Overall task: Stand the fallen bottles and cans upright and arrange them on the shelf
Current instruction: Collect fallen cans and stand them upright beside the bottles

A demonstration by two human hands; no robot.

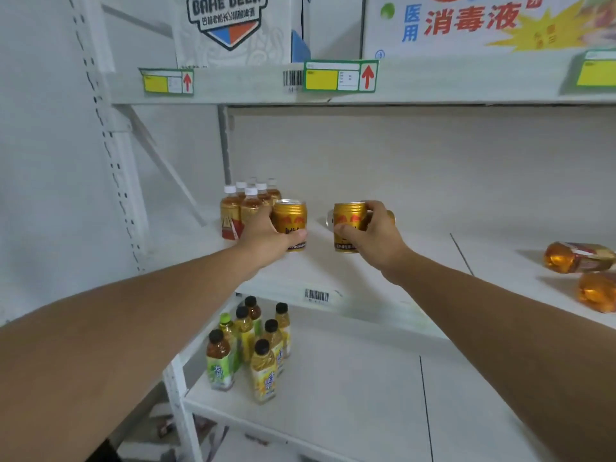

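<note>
My left hand (263, 236) grips an upright gold can (290, 221) on the middle shelf (320, 271), right beside a cluster of several white-capped amber bottles (248, 203) standing at the back left. My right hand (373, 233) holds a second gold can (348, 225) upright, a little to the right of the first. Behind that hand another can (329, 219) lies on its side, mostly hidden. Two amber bottles lie fallen at the shelf's far right: one (578, 257) behind, the other (596, 292) nearer the front edge.
On the lower shelf (366, 395) stand several black-capped and green-capped tea bottles (248, 348). The upper shelf (433, 81) carries price tags and cardboard boxes (233, 28). A perforated white upright (113, 145) borders the left side.
</note>
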